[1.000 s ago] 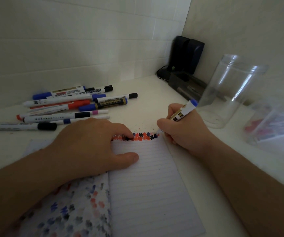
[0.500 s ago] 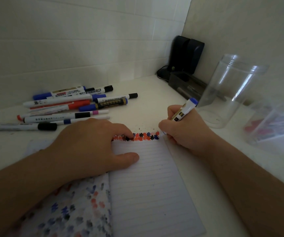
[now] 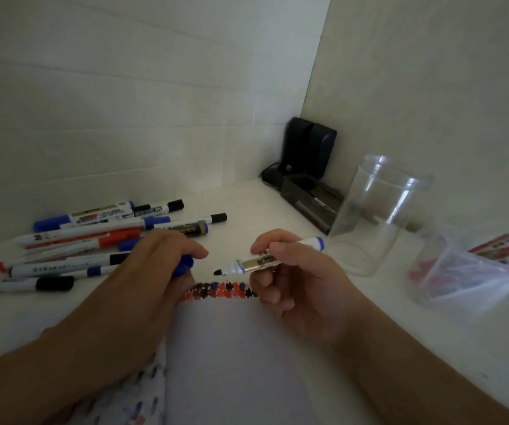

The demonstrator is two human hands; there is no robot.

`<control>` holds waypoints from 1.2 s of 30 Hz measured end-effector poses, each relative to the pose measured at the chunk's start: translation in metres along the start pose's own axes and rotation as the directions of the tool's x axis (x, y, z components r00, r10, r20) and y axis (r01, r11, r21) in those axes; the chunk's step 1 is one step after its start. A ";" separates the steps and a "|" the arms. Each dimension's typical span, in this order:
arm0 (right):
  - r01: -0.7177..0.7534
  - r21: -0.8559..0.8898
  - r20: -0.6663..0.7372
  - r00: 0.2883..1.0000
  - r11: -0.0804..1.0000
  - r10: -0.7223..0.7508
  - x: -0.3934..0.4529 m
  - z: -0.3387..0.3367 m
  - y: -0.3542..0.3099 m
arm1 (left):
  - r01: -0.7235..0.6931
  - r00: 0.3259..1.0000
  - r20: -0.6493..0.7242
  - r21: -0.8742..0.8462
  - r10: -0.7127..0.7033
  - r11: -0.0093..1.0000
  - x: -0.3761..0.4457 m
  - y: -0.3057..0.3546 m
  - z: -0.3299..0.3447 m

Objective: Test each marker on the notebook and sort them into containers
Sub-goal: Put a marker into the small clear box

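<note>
I'm now holding the marker (image 3: 273, 259) level in my right hand (image 3: 293, 280), lifted off the notebook (image 3: 231, 348); left hand (image 3: 158, 271) fingers are gripping its blue cap (image 3: 183, 265), with open worktop (image 3: 247, 210) lying centre frame.

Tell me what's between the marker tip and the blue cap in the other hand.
In the head view, nothing: a bare gap of white table separates the marker tip in the right hand from the blue cap held by the left hand.

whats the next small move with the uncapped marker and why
Probably push the blue cap, held in the left hand, onto the bare dark tip of the white blue-ended marker gripped by the right hand. The tip points at the cap, lifted off the lined notebook.
</note>
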State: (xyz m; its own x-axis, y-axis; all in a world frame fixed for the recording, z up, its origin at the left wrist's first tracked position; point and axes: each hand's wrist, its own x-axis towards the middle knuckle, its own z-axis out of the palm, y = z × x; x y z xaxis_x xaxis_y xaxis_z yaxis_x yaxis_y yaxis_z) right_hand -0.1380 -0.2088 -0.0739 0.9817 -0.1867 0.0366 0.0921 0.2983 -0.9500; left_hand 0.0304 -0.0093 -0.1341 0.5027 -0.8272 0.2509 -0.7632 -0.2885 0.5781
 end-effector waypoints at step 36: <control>0.116 -0.534 -0.071 0.981 0.837 -0.181 0.000 0.005 0.001 | -0.025 0.992 -0.122 -0.049 0.018 0.998 -0.009 0.055 -0.024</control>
State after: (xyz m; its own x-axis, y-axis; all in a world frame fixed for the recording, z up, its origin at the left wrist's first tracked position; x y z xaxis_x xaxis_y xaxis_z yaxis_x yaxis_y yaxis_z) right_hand -0.1373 -0.2037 -0.0729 0.9345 -0.3037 0.1859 0.1019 -0.2721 -0.9569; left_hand -0.0063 -0.0058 -0.0862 0.5344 -0.7673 0.3545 -0.7544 -0.2439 0.6094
